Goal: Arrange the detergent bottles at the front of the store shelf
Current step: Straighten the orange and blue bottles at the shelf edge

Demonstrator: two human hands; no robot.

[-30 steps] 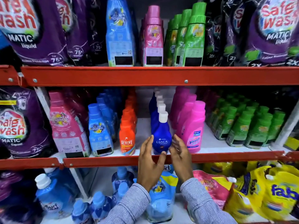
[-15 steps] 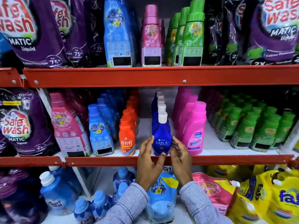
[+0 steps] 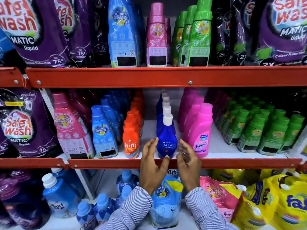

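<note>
A dark blue Ujala bottle (image 3: 166, 141) with a white cap stands upright at the front edge of the middle shelf (image 3: 240, 163), heading a row of like bottles behind it. My left hand (image 3: 152, 165) is just left of it, fingers spread, with the thumb tip by the bottle's base. My right hand (image 3: 188, 163) hovers just right of the bottle, fingers apart and slightly blurred, holding nothing. An orange Revive bottle (image 3: 131, 143) stands to its left and a pink Vanish bottle (image 3: 201, 138) to its right, both at the front.
On the same shelf stand blue bottles (image 3: 103, 135), a large pink bottle (image 3: 71, 130), green bottles (image 3: 265, 133) and a purple Safe Wash pouch (image 3: 20, 127). The red upper shelf beam (image 3: 166, 77) hangs overhead. Pouches and bottles fill the shelf below.
Both hands were closed around the Ujala bottle; now they have let go and drawn slightly apart from it. The bottle stays at the shelf front.
</note>
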